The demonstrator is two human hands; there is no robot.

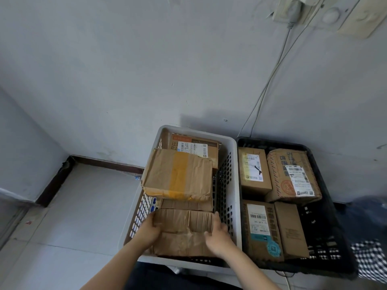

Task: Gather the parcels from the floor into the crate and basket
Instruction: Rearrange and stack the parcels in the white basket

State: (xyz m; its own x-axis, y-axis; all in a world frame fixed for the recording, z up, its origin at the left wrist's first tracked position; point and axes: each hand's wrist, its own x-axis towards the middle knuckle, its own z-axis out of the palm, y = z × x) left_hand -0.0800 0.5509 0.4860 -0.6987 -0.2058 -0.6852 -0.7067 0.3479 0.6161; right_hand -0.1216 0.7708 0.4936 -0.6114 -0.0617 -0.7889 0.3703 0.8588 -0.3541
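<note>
Left hand [149,229], right hand [218,235] grip crumpled parcel [182,225] in white basket [236,185] — taped parcel [178,174] just behind, black crate [272,142] beside

Wall socket [293,8], dangling cable [274,69]

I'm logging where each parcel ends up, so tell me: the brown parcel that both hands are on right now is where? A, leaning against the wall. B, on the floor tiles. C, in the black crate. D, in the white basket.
D: the left hand and right hand grip the crumpled brown parcel at the near end of the white basket, beside the black crate.
</note>
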